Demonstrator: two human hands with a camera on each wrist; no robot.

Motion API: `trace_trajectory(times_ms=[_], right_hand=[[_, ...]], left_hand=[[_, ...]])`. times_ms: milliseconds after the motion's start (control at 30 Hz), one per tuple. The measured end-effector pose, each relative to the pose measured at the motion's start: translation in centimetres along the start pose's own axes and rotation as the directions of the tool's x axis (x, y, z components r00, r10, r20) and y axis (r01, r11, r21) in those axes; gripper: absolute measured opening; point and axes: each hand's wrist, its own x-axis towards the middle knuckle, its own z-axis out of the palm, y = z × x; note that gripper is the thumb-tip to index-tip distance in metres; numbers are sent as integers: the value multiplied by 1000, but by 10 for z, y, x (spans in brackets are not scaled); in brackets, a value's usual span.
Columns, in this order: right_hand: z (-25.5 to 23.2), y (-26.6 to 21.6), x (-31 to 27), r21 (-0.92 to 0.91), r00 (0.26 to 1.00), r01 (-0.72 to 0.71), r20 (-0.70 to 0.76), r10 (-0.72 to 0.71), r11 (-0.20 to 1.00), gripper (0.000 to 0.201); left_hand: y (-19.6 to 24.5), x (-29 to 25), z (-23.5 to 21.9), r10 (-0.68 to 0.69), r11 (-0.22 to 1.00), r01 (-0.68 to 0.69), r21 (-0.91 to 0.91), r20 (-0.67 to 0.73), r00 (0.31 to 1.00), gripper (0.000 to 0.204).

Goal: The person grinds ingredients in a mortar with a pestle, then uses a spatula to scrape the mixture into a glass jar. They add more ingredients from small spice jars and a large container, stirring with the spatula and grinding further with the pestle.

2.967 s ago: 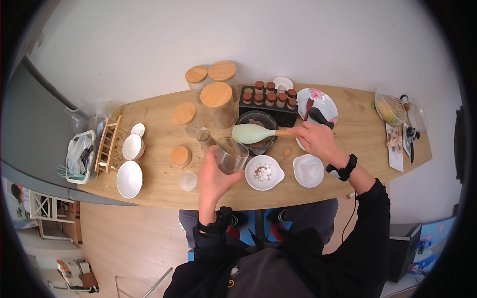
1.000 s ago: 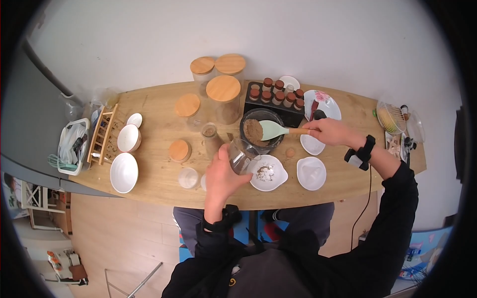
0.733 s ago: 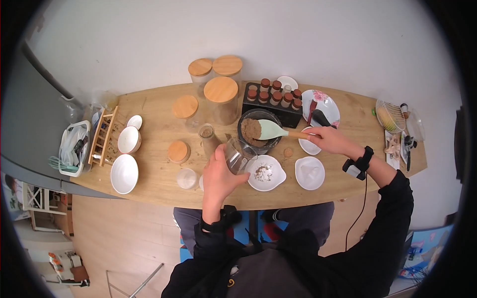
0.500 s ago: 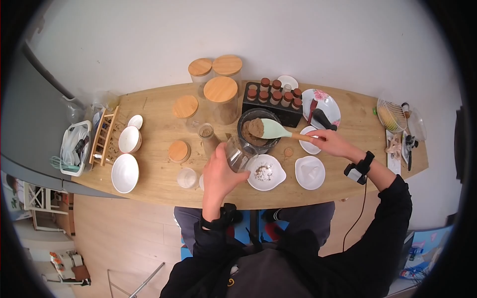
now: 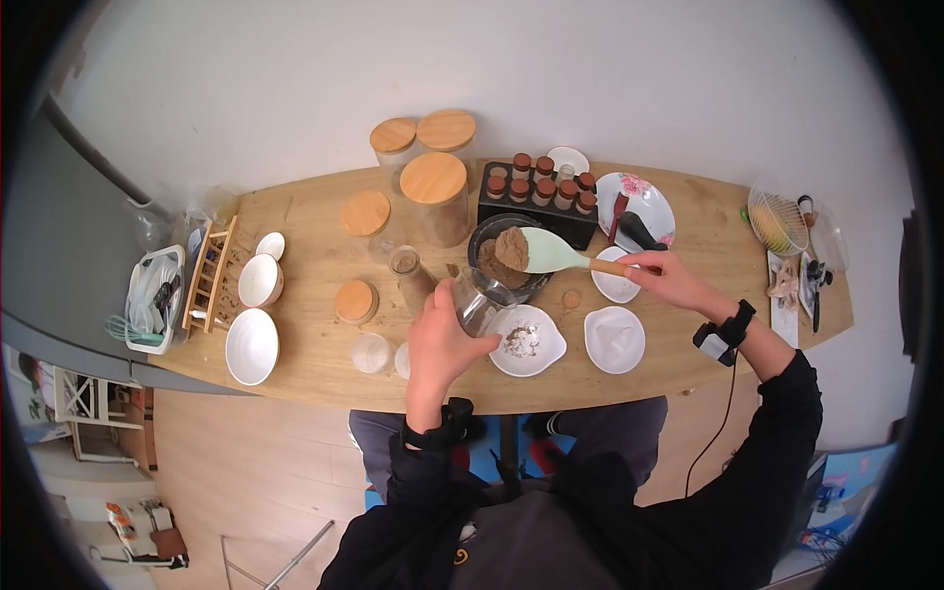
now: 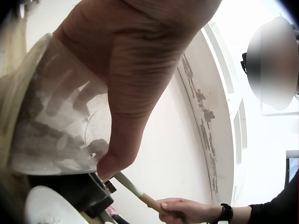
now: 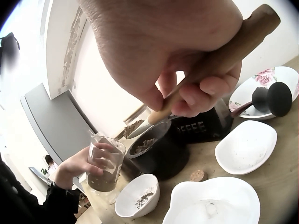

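Note:
My right hand (image 5: 674, 281) grips the wooden handle of a pale green spatula (image 5: 553, 252). Brown powder (image 5: 512, 248) is heaped on the spatula's head, which hangs over a black mortar (image 7: 163, 163) with more powder inside. With fingers and thumb wrapped round it, my left hand (image 5: 439, 339) holds a clear glass jar (image 7: 106, 170) tilted beside the mortar. Brown powder coats part of the inside of the jar, as the left wrist view shows. In front of the mortar stands a white spouted bowl (image 5: 553, 360) with white and brown bits in it.
A black rack (image 5: 580, 232) of spice jars stands behind the mortar. Glass canisters with wooden lids (image 5: 434, 178) are at back left, near an open bottle of powder (image 5: 411, 280). Right of the mortar are a white spouted bowl (image 5: 615, 356), a cork (image 5: 570, 298) and a flowered plate (image 5: 644, 202).
The bare spatula has gone into the mortar and come up with powder on its head. My left hand has moved slightly right, tilting the jar more.

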Motion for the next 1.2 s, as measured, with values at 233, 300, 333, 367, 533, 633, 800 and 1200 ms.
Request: trace_trajectory(times_ms=[233,300,333,367,533,633,800,1200], right_hand=[[-12,-45,-15,-378,953,270,-28,-302,886,25],[-13,-70,-21,-628,873,371,-16,-488,684,23],[-12,-81,-25,-722,833,381,-3,-554,577,23],[-11,-91,-27,-803,789,378,20,-614,460,23],[-7,-111,-29,-932,614,308,40,-788,193,21],[-13,-115,-30,-907,642,334,18,-766,258,22],[-24,-96,-16,-828,778,254,-131,-614,500,21],[-1,-93,42,-967,532,251,176,-828,-44,30]], left_hand=[[7,-1,-1,14,1000,-14,-3,-16,1000,91],[9,-1,-1,25,1000,-25,-16,-30,999,90],[11,-1,-2,21,1000,-21,-22,-23,1000,91],[13,-1,-3,16,999,-17,-29,-15,1000,92],[10,0,1,35,998,-39,-48,-66,997,89],[10,0,-2,27,997,-33,-69,-80,996,88],[2,-4,-1,-4,997,-3,-83,-85,996,88],[4,-6,-8,-22,998,19,-58,-52,998,90]])
